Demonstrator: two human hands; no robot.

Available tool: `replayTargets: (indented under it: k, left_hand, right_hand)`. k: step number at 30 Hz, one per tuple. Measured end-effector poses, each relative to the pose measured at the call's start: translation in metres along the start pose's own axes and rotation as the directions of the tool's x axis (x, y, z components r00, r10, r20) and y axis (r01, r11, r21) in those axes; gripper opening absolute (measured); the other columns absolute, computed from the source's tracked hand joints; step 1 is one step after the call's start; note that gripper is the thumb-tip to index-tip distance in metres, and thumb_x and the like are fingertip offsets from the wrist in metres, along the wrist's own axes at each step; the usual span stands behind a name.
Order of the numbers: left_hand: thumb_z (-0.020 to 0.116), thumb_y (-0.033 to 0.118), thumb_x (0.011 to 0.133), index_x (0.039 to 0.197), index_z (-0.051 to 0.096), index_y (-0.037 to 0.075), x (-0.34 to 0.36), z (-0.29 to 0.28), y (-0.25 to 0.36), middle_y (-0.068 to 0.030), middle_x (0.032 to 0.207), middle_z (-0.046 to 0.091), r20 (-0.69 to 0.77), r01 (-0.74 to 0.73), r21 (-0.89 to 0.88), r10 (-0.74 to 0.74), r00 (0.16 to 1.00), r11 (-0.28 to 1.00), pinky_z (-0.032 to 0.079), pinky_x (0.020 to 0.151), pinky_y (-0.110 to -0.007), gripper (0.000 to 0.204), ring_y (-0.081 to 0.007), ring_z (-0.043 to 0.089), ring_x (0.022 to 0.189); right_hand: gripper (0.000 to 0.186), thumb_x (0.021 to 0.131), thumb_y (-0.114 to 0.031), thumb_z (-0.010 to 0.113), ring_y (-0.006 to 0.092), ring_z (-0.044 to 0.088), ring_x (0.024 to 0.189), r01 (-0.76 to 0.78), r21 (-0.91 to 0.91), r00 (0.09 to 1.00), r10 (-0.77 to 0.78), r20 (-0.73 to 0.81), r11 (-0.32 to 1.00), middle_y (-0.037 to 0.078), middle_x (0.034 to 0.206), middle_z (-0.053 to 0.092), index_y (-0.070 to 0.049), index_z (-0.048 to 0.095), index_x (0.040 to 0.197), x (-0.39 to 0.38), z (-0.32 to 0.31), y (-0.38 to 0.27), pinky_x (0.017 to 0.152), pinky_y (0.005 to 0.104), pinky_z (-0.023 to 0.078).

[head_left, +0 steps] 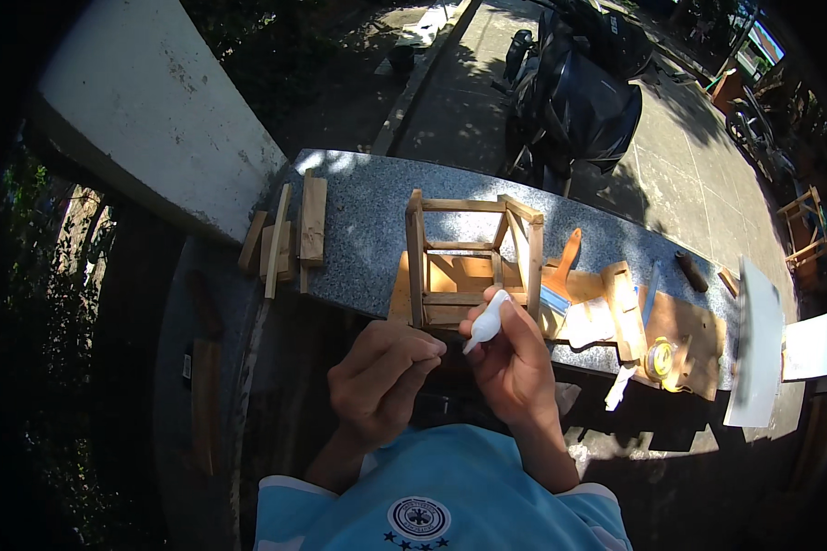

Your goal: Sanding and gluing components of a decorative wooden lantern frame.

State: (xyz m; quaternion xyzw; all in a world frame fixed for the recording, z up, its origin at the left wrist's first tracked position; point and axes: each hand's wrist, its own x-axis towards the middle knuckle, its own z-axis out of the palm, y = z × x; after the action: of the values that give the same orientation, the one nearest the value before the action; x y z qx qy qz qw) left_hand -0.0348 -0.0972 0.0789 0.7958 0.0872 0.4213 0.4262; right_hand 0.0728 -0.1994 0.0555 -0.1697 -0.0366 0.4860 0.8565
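My right hand is wrapped round a small white squeeze bottle, held tilted with its thin tip down and left, in front of a wooden box frame. Just left of it, my left hand is closed with thumb and fingertips together near the bottle's tip; anything between them is too small to make out. The frame stands on a wooden board on a speckled stone bench. Right of the frame lie an orange-handled brush, a wood piece and a yellow tape measure.
Wooden blocks lie at the bench's left, beside a white pillar. A pale sheet is at the right end. A black scooter stands behind the bench. A small wooden rack is far right.
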Motion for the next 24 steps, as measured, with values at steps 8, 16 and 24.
replayTargets:
  k: [8, 16, 24]
  left_hand:
    - [0.046, 0.008, 0.088, 0.081, 0.058, -0.005, -0.016, -0.008, -0.049, -0.0106, 0.073, 0.058, -0.233, 0.335, -0.107, -0.351, 0.907, 0.936, 0.045, 0.061, -0.026, 0.020, -0.0157, 0.056, 0.066]
    - [0.051, 0.019, 0.087, 0.097, 0.057, -0.004, -0.002, -0.006, -0.064, -0.0118, 0.093, 0.054, -0.129, 0.269, -0.075, -0.277, 0.952, 0.960, 0.045, 0.066, -0.026, 0.025, -0.0155, 0.053, 0.077]
    - [0.061, 0.013, 0.080, 0.101, 0.058, -0.001, 0.032, 0.000, -0.057, -0.0119, 0.101, 0.053, 0.015, 0.134, 0.032, -0.135, 0.991, 0.990, 0.045, 0.065, -0.025, 0.026, -0.0162, 0.054, 0.081]
  right_hand:
    - [0.025, 0.078, -0.005, 0.062, 0.0119, 0.061, 0.074, 0.354, -0.876, 0.890, -0.407, 0.207, 0.328, 0.008, 0.079, 0.063, 0.002, 0.055, 0.102, 0.045, -0.006, -0.013, 0.065, 0.0226, 0.048]
    - [0.021, 0.073, -0.003, 0.066, 0.0133, 0.062, 0.071, 0.404, -0.904, 0.891, -0.281, 0.355, 0.139, 0.009, 0.076, 0.064, 0.002, 0.058, 0.091, 0.062, -0.004, -0.007, 0.065, 0.0232, 0.050]
    - [0.017, 0.076, -0.005, 0.061, 0.0267, 0.061, 0.069, 0.429, -0.875, 0.893, -0.251, 0.374, 0.222, 0.014, 0.074, 0.059, 0.000, 0.054, 0.090, 0.064, 0.001, -0.007, 0.059, 0.0322, 0.047]
